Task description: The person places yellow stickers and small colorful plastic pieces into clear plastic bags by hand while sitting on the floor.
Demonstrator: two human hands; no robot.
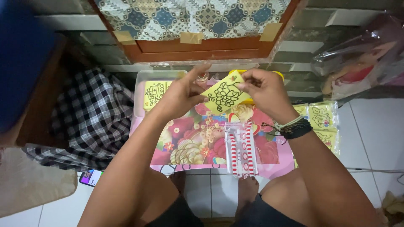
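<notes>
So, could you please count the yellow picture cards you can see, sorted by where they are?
Yellow card held in both hands: 1
Yellow card in the clear box: 1
Packed yellow cards on the floor at the right: 2
Total: 4

Both hands pinch a yellow card (224, 96) with a black outline drawing: left hand (181, 94) at its left edge, right hand (264, 90) at the top right. Below lies a floral tray (189, 143) with a red-white striped packet (241, 152); checkered cloth (90, 115) beside it.
</notes>
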